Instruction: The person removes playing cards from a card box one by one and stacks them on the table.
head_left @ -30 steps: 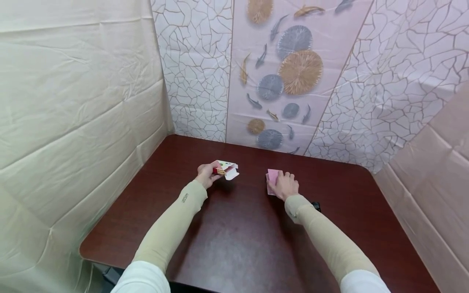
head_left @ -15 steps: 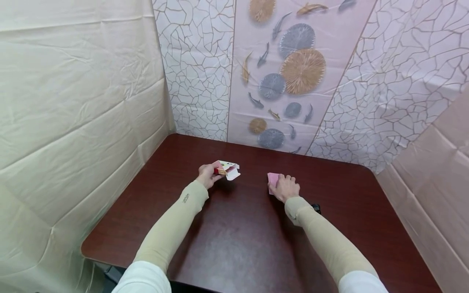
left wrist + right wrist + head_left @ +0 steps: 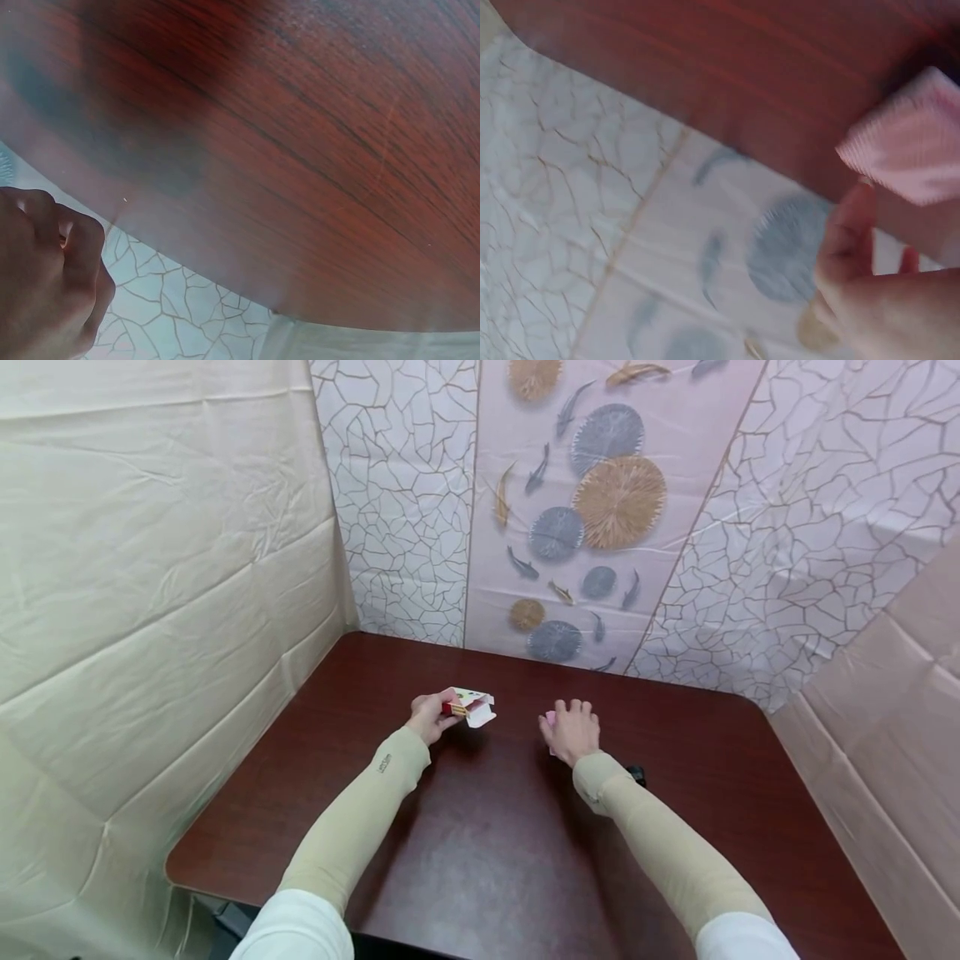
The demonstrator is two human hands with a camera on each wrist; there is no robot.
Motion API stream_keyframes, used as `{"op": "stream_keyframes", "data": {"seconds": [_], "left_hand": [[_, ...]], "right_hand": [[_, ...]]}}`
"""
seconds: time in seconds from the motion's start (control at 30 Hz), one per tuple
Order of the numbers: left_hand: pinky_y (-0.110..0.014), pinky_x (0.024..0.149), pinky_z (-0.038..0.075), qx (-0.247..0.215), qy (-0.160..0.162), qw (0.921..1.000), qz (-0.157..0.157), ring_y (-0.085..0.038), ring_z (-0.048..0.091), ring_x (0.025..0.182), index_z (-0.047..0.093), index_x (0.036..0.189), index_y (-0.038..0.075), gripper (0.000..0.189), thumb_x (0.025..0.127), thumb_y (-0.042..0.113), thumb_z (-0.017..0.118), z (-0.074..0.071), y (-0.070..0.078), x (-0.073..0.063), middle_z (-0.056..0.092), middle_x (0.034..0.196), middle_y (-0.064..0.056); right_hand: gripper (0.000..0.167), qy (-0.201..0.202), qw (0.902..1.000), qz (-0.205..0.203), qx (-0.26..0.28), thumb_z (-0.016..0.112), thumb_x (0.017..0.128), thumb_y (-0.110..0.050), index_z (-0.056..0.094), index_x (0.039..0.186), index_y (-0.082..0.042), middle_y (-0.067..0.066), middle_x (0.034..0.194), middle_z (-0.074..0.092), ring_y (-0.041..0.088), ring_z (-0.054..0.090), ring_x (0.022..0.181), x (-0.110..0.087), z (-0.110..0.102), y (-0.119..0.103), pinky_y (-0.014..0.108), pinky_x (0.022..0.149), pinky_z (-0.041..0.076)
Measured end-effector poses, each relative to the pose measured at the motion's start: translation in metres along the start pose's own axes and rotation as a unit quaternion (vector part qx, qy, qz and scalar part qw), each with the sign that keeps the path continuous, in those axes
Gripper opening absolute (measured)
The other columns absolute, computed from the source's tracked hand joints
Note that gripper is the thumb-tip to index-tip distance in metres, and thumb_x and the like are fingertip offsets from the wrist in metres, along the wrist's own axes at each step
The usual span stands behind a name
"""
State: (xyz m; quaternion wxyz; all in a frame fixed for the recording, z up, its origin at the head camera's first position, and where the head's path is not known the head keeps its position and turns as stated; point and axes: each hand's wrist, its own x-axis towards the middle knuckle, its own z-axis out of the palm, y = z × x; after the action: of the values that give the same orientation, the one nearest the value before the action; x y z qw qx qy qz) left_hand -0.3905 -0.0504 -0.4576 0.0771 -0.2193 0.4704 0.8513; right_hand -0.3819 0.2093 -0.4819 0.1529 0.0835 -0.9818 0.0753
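In the head view my left hand grips a small white printed carton with a red and yellow side, its end flaps standing open to the right. Only the back of the left hand shows in the left wrist view, and the carton is out of sight there. My right hand holds a small flat pink piece with finely ridged edges, mostly covered by the hand in the head view. Its fingertips are at the piece's edge in the right wrist view, which is blurred; I cannot tell what the piece is.
Both hands are over the far half of a dark reddish-brown table with rounded corners. A patterned wall covering stands right behind its far edge, and cream sheets hang at the sides. A small black device shows by the right wrist.
The pink piece's upper part has folded or closed down, and the right hand has turned and shifted slightly left over it. The left hand with the carton has drifted slightly right.
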Motion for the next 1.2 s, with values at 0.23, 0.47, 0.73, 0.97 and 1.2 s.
{"op": "stream_keyframes", "data": {"seconds": [0.23,0.47,0.73,0.97,1.2], "left_hand": [[-0.044,0.105,0.046,0.008,0.001,1.0000,0.006,-0.029,0.054,0.118,0.045,0.137,-0.005,0.046,0.093,0.004,0.056,0.002,0.001,-0.002,0.050,0.139,-0.022],[-0.042,0.103,0.048,0.026,-0.012,0.9996,0.001,-0.028,0.056,0.115,0.048,0.135,-0.005,0.044,0.093,0.008,0.058,0.008,-0.001,-0.004,0.054,0.135,-0.021],[-0.042,0.104,0.047,0.060,-0.040,0.9974,-0.001,-0.027,0.056,0.115,0.049,0.135,-0.003,0.043,0.096,0.011,0.056,0.013,-0.004,-0.005,0.054,0.134,-0.021],[-0.043,0.103,0.049,0.048,-0.029,0.9984,0.004,-0.026,0.056,0.112,0.050,0.134,-0.004,0.042,0.094,0.008,0.058,0.012,-0.005,-0.002,0.054,0.133,-0.021],[-0.043,0.101,0.049,0.034,-0.012,0.9993,0.007,-0.027,0.056,0.116,0.048,0.135,-0.005,0.044,0.094,0.008,0.058,0.012,-0.006,-0.001,0.053,0.135,-0.022]], "right_hand": [[0.033,0.012,0.9843,-0.160,0.075,0.064,0.089,-0.034,0.065,0.113,-0.011,0.016,0.116,0.059,0.033,0.052,0.105,0.007,-0.016,-0.045,0.049,0.083,0.051],[0.034,-0.003,0.9707,-0.229,0.074,0.065,0.088,-0.023,0.065,0.120,-0.010,0.021,0.122,0.056,0.035,0.049,0.106,0.010,-0.021,-0.077,0.049,0.088,0.048],[0.021,-0.031,0.9733,-0.224,0.038,0.058,0.092,-0.018,0.069,0.108,-0.008,0.026,0.137,0.049,0.040,0.047,0.117,0.010,-0.017,-0.085,0.053,0.094,0.046],[0.019,-0.008,0.9708,-0.230,0.069,0.064,0.089,-0.016,0.073,0.106,-0.011,0.020,0.125,0.058,0.035,0.053,0.110,0.009,-0.018,-0.081,0.047,0.090,0.050],[0.033,-0.039,0.9766,-0.165,0.132,0.069,0.086,-0.040,0.070,0.101,-0.011,0.011,0.120,0.057,0.027,0.062,0.097,0.006,-0.024,-0.080,0.042,0.083,0.056]]}}
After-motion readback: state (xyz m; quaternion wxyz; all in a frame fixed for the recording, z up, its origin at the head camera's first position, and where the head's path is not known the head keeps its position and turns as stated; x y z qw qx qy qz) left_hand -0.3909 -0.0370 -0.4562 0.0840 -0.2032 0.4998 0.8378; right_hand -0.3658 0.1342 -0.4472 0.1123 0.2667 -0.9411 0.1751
